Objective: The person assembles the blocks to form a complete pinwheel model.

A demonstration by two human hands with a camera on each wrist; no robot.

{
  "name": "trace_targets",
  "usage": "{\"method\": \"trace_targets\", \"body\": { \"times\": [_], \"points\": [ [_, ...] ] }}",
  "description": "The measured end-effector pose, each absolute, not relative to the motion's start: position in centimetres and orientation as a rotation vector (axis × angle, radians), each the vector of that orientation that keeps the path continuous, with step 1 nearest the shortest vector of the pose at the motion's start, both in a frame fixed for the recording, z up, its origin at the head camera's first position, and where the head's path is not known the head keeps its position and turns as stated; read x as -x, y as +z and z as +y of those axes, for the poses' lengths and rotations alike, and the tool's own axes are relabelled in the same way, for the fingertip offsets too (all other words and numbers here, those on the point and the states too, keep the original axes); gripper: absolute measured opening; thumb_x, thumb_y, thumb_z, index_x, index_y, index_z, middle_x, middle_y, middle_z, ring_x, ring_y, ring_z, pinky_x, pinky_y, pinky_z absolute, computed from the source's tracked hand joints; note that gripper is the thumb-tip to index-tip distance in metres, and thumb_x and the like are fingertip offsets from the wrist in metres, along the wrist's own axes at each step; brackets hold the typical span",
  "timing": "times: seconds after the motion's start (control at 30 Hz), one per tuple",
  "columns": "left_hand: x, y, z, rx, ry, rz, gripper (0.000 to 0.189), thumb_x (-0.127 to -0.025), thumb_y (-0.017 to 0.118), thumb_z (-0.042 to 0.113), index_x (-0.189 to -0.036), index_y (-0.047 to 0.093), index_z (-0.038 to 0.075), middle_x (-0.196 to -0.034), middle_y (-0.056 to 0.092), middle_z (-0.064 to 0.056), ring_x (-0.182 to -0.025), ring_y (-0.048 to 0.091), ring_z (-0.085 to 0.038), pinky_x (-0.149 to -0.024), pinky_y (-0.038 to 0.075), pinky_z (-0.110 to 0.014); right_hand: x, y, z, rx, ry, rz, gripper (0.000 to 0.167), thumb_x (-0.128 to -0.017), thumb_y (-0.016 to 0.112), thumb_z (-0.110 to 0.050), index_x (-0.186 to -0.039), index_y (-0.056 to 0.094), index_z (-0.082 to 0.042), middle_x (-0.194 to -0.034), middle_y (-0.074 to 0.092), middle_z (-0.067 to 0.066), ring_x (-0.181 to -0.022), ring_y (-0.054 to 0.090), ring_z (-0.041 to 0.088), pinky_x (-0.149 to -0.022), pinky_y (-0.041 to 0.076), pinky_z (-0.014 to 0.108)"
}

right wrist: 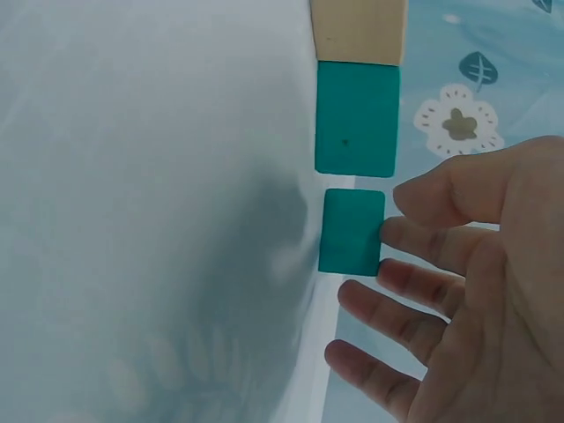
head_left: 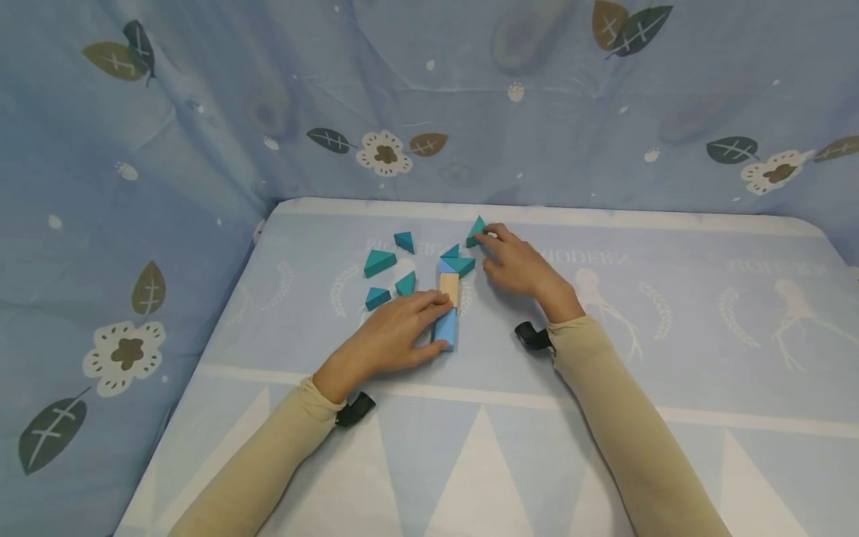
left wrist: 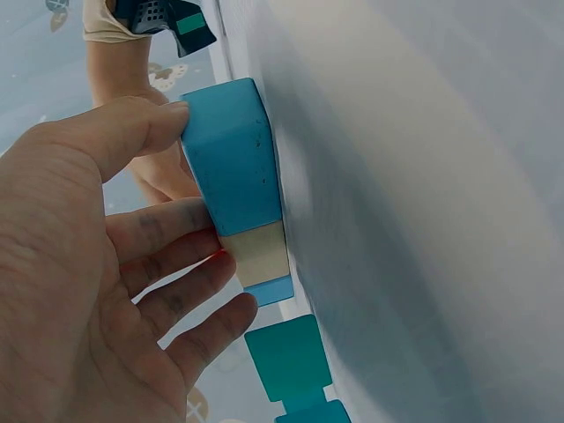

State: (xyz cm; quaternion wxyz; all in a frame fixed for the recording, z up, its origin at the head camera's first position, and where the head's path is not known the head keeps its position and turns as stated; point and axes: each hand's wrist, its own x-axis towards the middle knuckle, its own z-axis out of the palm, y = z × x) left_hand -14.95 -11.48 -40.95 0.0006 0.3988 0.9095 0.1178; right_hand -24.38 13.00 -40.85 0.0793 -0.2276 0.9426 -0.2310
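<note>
1. A big blue cloth (head_left: 429, 82) with flowers and leaves hangs at the back and on the left.
2. The table (head_left: 678, 470) has a pale blue and white cover.
3. Two tan sleeves (head_left: 624, 418) reach over the table, with a small black gadget (head_left: 533, 336) by each wrist.
4. The left hand (head_left: 396, 333) has its fingers spread out – the thumb touches the near end of the row of blocks, and fingertips rest on the row's left side.
5. The right hand (head_left: 515, 262) has loose, bent fingers, and two fingertips touch a green triangle (head_left: 475, 232). Its thumb is off to the side.
6. A blue block (head_left: 446, 329) lies on the table as the near part of the row.
7. A wooden block (head_left: 449, 283) touches its far end.
8. A wide green triangle (head_left: 461, 266) sits past the wood, just beside the one at the right fingertips.
9. Four loose blocks (head_left: 379, 262) lie apart, left of the row.
10. A little blue triangle (head_left: 446, 265) and a little teal triangle (head_left: 452, 252) are tucked beside the wide green one.
</note>
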Motion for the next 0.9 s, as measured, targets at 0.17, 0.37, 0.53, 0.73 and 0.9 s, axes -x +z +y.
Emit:
{"method": "trace_targets", "body": {
  "times": [0.17,0.37,0.53,0.73,0.9],
  "points": [
    [15.0,-40.9,-11.6,-1.256,0.362,2.863,0.062,-0.091,0.067,0.042,-0.139,0.054,0.004,-0.143,0.053,-0.008,-0.133,0.050,-0.025,-0.109,0.043,-0.041,24.5,-41.0,12.5,0.697,-0.713,2.815,0.053,-0.101,0.046,-0.016,-0.152,0.035,-0.007,-0.158,0.026,0.015,-0.141,0.036,0.038,-0.111,0.035,0.055],
    [15.1,-40.9,-11.7,-1.237,0.360,2.858,0.063,-0.091,0.066,0.042,-0.140,0.054,0.005,-0.144,0.052,-0.008,-0.134,0.049,-0.025,-0.109,0.042,-0.041,24.6,-41.0,11.8,0.763,-0.821,2.757,0.052,-0.101,0.045,-0.015,-0.152,0.035,-0.005,-0.158,0.026,0.016,-0.144,0.030,0.037,-0.115,0.031,0.054],
    [15.2,-41.0,-11.6,-1.242,0.366,2.857,0.062,-0.091,0.067,0.042,-0.139,0.055,0.004,-0.143,0.053,-0.008,-0.133,0.050,-0.025,-0.109,0.043,-0.040,24.5,-41.1,11.6,0.795,-0.836,2.780,0.052,-0.101,0.045,-0.013,-0.151,0.034,-0.002,-0.155,0.028,0.020,-0.143,0.030,0.039,-0.114,0.030,0.057],
    [15.2,-41.0,-11.5,-1.241,0.358,2.848,0.061,-0.092,0.066,0.042,-0.139,0.054,0.004,-0.142,0.052,-0.008,-0.131,0.051,-0.025,-0.107,0.044,-0.040,24.6,-41.5,11.5,0.743,-0.772,2.792,0.052,-0.106,0.040,-0.022,-0.154,0.030,-0.006,-0.159,0.022,0.018,-0.144,0.027,0.040,-0.115,0.027,0.058],
    [15.2,-40.9,-11.5,-1.232,0.356,2.847,0.062,-0.092,0.066,0.042,-0.139,0.054,0.004,-0.143,0.052,-0.008,-0.131,0.051,-0.025,-0.108,0.044,-0.041,24.8,-41.7,11.5,0.739,-0.751,2.789,0.052,-0.107,0.036,-0.028,-0.155,0.029,-0.008,-0.161,0.019,0.016,-0.146,0.024,0.039,-0.116,0.025,0.058]
  ]
}}
